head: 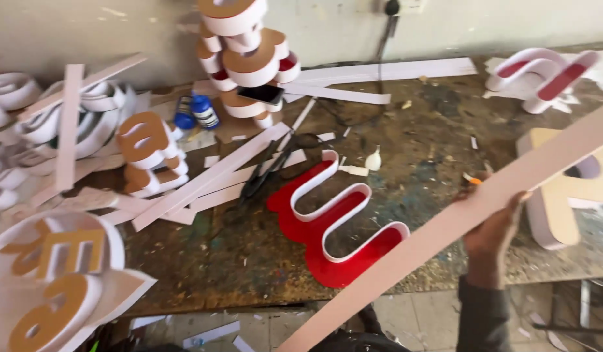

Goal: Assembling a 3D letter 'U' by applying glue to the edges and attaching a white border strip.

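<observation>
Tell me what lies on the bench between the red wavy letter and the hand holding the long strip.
Head view: between the red wavy letter and the right hand lies only stained benchtop with small scraps; the long white strip crosses above it.

A: Light? Blur?
B: Even, soft daylight, bright enough, only faint shadows under the red letter (334, 228). Motion blur all over; the pale strip (458, 221) and the right hand (493, 238) smear.
A: Glare?
B: Mild sheen on white letter rims. Left edge softest.
</observation>
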